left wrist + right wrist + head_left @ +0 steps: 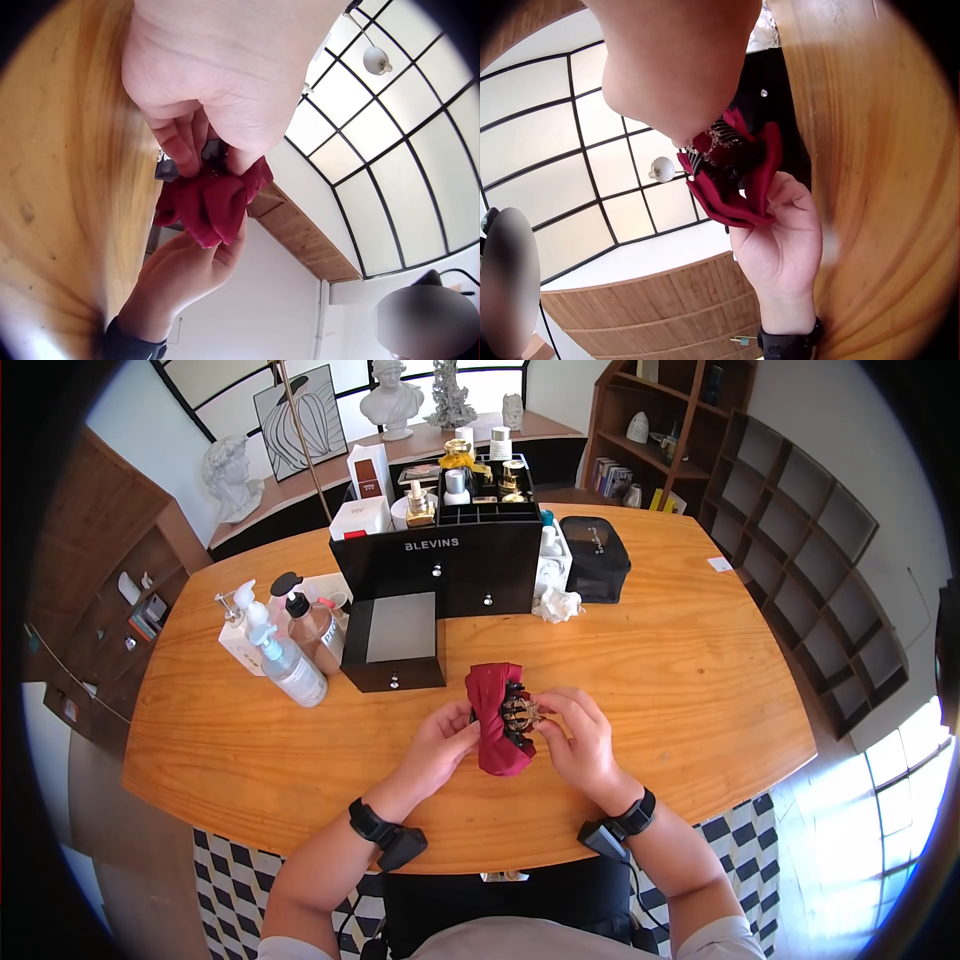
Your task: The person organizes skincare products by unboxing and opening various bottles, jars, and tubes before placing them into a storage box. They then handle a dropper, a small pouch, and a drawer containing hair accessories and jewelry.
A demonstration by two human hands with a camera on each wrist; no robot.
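A dark-red satin bow hair clip (492, 730) with black claw teeth is held up between both hands above the table's front part. My left hand (440, 745) grips the bow's left side, thumb in front. At its right side, fingers and thumb of my right hand (583, 740) pinch a small gold ornamented piece (522, 712) among the black teeth. The right wrist view shows that piece with dark-red and sparkling decoration (718, 146), partly behind the right hand. In the left wrist view the folded red fabric (206, 206) hides most of the right fingertips.
Behind the hands stands a black cosmetics organizer (490, 570) with one drawer (395, 678) pulled out and several bottles on top. Pump bottles (293, 672) stand to its left. A crumpled tissue (557, 605) and a black mesh pouch (594, 560) lie on its right on the wooden table (680, 660).
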